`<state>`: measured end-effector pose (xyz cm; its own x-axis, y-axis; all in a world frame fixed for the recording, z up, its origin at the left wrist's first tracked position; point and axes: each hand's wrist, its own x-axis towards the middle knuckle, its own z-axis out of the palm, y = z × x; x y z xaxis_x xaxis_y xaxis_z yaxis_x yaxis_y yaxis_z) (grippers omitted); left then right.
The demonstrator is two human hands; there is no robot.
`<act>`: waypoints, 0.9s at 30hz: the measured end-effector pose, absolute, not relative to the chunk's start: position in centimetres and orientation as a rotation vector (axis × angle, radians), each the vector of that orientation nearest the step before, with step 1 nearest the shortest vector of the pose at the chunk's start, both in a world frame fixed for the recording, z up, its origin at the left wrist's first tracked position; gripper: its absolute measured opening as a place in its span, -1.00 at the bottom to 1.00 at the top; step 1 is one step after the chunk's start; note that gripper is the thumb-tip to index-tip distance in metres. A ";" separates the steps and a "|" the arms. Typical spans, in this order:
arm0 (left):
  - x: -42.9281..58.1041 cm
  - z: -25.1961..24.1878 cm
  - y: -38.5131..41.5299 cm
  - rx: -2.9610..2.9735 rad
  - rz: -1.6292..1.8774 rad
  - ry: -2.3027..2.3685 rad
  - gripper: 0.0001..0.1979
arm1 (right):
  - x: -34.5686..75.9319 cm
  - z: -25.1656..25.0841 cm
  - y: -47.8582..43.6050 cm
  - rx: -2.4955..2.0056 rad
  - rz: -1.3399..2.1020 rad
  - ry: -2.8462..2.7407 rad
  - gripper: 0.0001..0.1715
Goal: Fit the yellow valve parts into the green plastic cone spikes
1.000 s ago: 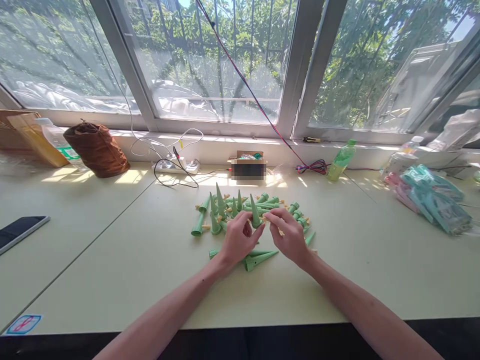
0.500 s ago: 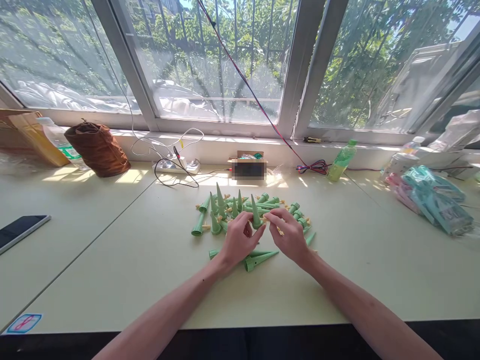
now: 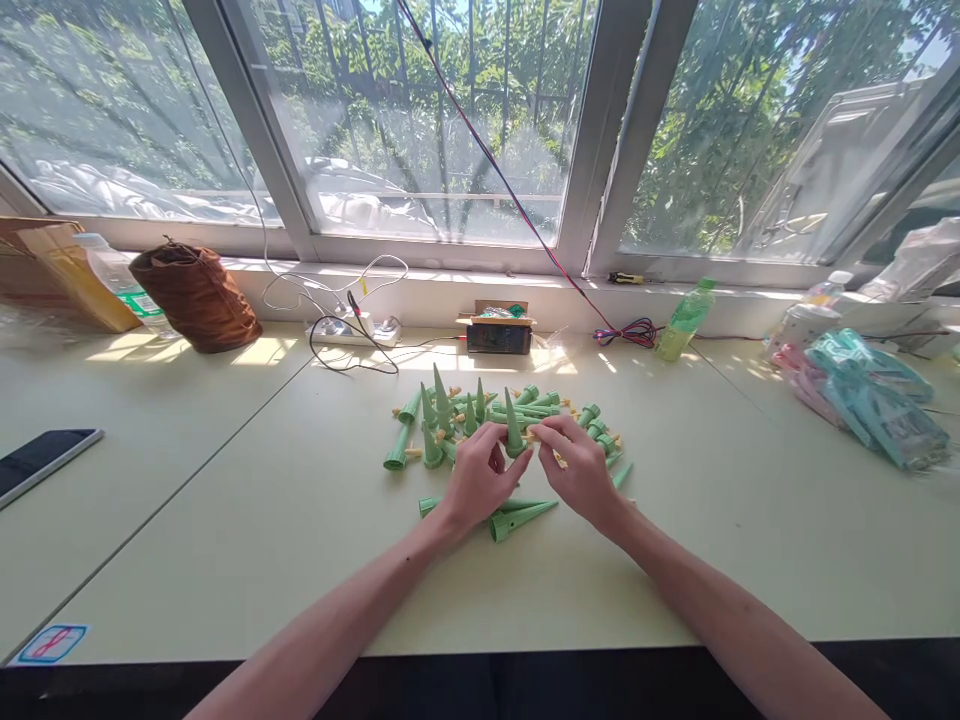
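Observation:
My left hand (image 3: 480, 475) is closed around the base of a green plant watering spike (image 3: 513, 425), which points upward. At the spike's right side, my right hand (image 3: 576, 462) pinches a small yellow valve (image 3: 531, 436), mostly covered by the fingers. Behind both hands lie several more green spikes with yellow valves, some standing on their wide ends, like the tall spike (image 3: 440, 390), others lying flat. Nearer to me, a loose green spike (image 3: 521, 520) lies beside another one partly hidden by my left hand. More spikes show at the right, behind my right hand.
A phone (image 3: 45, 462) lies at the left. Along the window stand a brown cloth bag (image 3: 196, 298), a power strip (image 3: 352, 330) with cables, a small dark box (image 3: 499, 335), bundled wires (image 3: 628, 332) and a green bottle (image 3: 685, 320). Plastic packets (image 3: 877, 395) lie right.
Almost nothing differs. Both hands keep the same hold on the spike and valve, and the view has shifted very slightly.

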<state>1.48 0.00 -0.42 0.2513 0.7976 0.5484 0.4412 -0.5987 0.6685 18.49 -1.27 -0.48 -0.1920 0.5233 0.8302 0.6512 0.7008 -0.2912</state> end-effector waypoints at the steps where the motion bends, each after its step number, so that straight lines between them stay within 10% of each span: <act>1: 1.5 -0.4 0.0 2.152 1.281 1.137 -0.81 | 18.5 -0.4 -1.3 -0.914 -0.148 -1.850 -0.67; 27: 1.5 -1.2 0.0 2.233 1.266 1.152 -0.80 | 18.1 -0.4 -1.4 -0.904 -0.075 -1.790 -0.72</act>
<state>1.47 -0.01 -1.15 0.2795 0.7775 0.5633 0.4880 -0.6203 0.6140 18.10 -1.41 -0.41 -0.1336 0.5376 0.8326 0.6058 0.7091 -0.3607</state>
